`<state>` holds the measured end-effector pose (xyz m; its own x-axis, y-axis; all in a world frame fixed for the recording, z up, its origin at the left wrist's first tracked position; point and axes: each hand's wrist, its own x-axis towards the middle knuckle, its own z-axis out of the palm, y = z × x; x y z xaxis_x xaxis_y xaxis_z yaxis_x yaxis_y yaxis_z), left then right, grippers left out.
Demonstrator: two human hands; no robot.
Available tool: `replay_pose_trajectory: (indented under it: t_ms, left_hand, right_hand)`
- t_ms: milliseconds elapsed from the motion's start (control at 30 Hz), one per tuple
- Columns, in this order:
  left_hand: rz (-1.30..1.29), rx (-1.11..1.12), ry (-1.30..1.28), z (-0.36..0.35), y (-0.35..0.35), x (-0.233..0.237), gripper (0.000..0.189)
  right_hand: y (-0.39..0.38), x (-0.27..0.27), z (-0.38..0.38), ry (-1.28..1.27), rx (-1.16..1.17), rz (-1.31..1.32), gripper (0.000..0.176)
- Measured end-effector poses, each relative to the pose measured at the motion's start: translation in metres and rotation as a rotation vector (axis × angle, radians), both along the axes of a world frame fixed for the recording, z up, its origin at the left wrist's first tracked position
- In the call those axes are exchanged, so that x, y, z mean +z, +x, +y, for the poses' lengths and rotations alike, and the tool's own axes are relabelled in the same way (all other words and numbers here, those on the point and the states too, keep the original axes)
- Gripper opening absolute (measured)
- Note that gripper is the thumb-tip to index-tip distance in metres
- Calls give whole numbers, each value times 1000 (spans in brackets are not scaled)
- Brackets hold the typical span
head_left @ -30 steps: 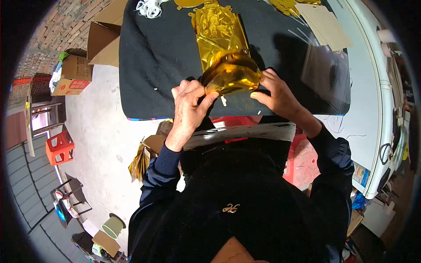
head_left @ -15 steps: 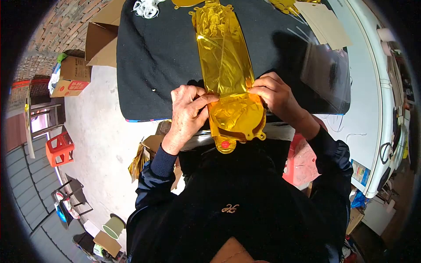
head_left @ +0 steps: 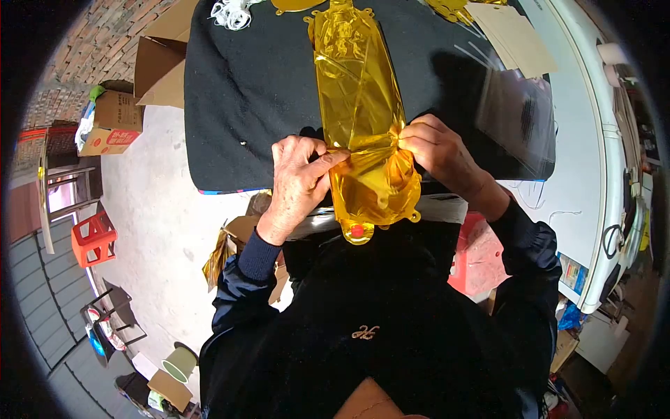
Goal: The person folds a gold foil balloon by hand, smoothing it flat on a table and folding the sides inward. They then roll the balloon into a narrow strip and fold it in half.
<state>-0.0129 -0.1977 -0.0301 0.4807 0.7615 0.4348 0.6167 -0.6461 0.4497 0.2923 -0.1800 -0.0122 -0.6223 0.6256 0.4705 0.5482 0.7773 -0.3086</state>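
A flat gold foil balloon (head_left: 359, 91) with small ringed tabs stretches down the black cloth and hangs over its near edge. Its near end carries a red dot on a rounded tab. My left hand (head_left: 299, 171) pinches the balloon's left edge between thumb and forefinger. On the opposite edge, the fingers of my right hand (head_left: 433, 145) are closed on gathered foil. Creases run across the balloon between both hands. My right fingertips hide the bunched part of the edge.
The black cloth (head_left: 237, 91) covers the table. White string (head_left: 232, 12) lies at its far left. Beige cards (head_left: 513, 38) and clear plastic sleeves (head_left: 516, 122) are at right, beside a white surface (head_left: 579, 209). A red stool (head_left: 95, 238) and cardboard boxes (head_left: 115, 122) stand left.
The foil at my right fingers has become bunched and creased, and the balloon's near right part has drawn inward. My left hand has stayed almost in place.
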Motion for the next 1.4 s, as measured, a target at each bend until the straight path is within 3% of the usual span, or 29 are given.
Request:
replay_pose_trajectory:
  t_ms: [100,300,400,600,800,900,1133,1400]
  left_hand:
    - [17,5,-4,0,1,2,34]
    - [22,-20,-10,1,2,8,37]
    - [40,-38,-17,3,1,11,42]
    - [60,-80,15,10,6,16,55]
    - [87,-101,-74,12,6,13,41]
    - [114,-112,-39,12,7,12,38]
    - [111,-100,-29,12,10,15,36]
    - [139,-107,-19,11,9,17,34]
  right_hand:
    - [1,1,0,13,22,-22,25]
    - [7,9,-3,-169,47,0,45]
    - [2,22,3,-124,45,54,52]
    - [-39,19,19,11,26,-212,39]
    - [-41,12,32,84,97,-342,34]
    - [-34,21,35,-10,125,-304,31]
    - [-50,14,31,186,118,-266,26]
    - [-23,16,36,136,95,-253,17]
